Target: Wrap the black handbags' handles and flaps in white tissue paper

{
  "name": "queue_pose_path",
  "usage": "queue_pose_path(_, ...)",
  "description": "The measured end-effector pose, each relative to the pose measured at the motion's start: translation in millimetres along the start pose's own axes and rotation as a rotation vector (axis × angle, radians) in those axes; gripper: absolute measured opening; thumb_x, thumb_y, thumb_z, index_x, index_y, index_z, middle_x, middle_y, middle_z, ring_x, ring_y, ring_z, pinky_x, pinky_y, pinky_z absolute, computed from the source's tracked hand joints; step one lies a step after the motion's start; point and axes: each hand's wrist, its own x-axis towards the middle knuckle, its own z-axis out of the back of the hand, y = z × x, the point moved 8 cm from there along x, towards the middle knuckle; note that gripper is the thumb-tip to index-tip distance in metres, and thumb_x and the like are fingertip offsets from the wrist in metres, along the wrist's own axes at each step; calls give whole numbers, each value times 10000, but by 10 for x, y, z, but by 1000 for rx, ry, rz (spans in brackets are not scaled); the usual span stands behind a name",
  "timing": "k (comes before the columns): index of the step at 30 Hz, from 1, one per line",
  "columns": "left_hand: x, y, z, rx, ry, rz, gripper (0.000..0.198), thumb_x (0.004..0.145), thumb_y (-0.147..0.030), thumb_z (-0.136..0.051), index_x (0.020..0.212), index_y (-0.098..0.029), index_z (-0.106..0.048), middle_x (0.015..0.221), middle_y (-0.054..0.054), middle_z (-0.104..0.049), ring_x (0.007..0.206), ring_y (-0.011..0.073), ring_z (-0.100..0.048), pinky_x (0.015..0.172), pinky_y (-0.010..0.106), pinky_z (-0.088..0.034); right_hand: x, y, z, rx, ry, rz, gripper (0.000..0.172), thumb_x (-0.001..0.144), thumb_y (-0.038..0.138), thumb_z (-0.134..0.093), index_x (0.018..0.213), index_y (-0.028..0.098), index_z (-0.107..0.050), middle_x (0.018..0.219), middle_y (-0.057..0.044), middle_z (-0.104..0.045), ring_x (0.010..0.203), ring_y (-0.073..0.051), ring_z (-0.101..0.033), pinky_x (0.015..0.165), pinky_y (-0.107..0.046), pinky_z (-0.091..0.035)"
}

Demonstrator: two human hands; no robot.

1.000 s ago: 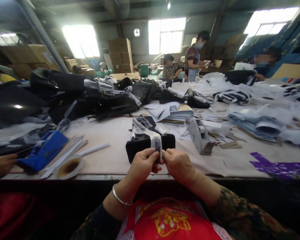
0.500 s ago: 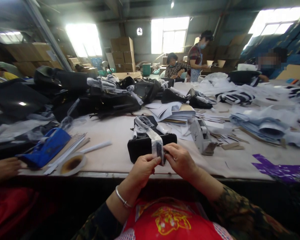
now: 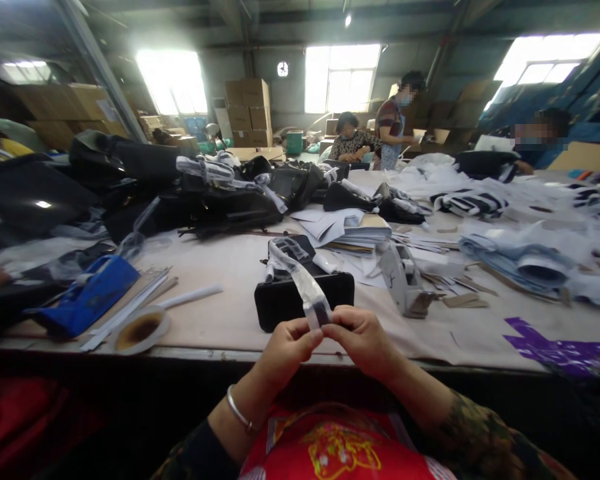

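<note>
A plain black boxy bag [image 3: 279,308] has a flat strap [image 3: 322,313] in whitish translucent plastic film [image 3: 306,287]. The flat pinkish-beige table [image 3: 225,257] carries, left to right along its near edge, a blue angular dispenser [image 3: 87,301], a round roll [image 3: 165,321], brown inside a pale rim, and a glossy purple plastic sheet [image 3: 555,352]. The red apron [image 3: 291,448] bears yellow printing [image 3: 337,453].

The left hand [image 3: 286,350] and right hand [image 3: 364,338] pinch close together, thumbs [image 3: 310,342] over fingers [image 3: 346,315] — both forearms [image 3: 423,392] angled forward and inward.
</note>
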Motion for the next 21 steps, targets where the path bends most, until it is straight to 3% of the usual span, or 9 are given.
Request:
queue_pose_path(2,27,86,40,-213,30,119,403,722,-499,-789,726,-129,-629,550,-65,-368,471,39,-231,448,195,-191,-46,115,-45,-206,65,193,231,923,307,-595,783,183,-731,711,-26,-607,661,-142,-543,612,-265,-427)
queue_pose_path(5,66,171,38,-424,47,225,392,683,-405,-843,696,-142,-553,531,-102,-282,453,18,-166,425,171,-128,-131,204,-146,-483,148,439,263,981,244,-479,891,192,-721,776,-57,-640,691,-160,-534,648,-292,-426)
queue_pose_path(9,60,249,-30,-522,52,296,358,662,-331,-858,726,-149,-557,551,-100,-289,460,19,-184,424,155,-147,-180,197,-204,-667,224,551,308,993,211,-406,1004,189,-713,800,-78,-651,691,-175,-500,664,-317,-412)
queue_pose_path(12,2,165,62,-290,-84,176,300,695,-366,-827,726,-144,-628,550,-67,-376,470,39,-272,437,173,-226,-119,120,-115,-431,218,366,256,965,325,-516,919,179,-721,794,-64,-622,712,-167,-512,659,-297,-414)
queue_pose_path(14,-70,-9,121,-2,-180,2,238,754,-370,-781,720,-152,-692,630,-6,-512,557,84,-421,513,202,-351,-66,-43,-95,-119,231,93,333,924,459,-570,906,162,-719,708,-26,-565,632,-140,-480,569,-263,-382)
queue_pose_path(17,-191,-204,83,312,-251,-202,226,812,-350,-729,655,-187,-723,753,45,-614,722,164,-541,674,263,-451,-58,-305,-183,240,201,-308,481,871,588,-575,874,128,-715,523,54,-386,464,-89,-298,436,-235,-233)
queue_pose_path(19,-238,-204,54,353,-279,-241,215,827,-347,-710,670,-204,-742,774,61,-637,744,193,-568,709,289,-469,-38,-347,-210,252,120,-376,426,823,545,-647,781,126,-712,499,55,-390,463,-85,-303,442,-239,-239)
queue_pose_path(21,-261,-160,39,337,-292,-252,171,839,-336,-695,749,-215,-776,844,81,-673,802,222,-598,763,313,-481,-1,-284,-219,139,65,-293,296,799,424,-692,716,140,-705,569,16,-520,543,-110,-429,513,-248,-332)
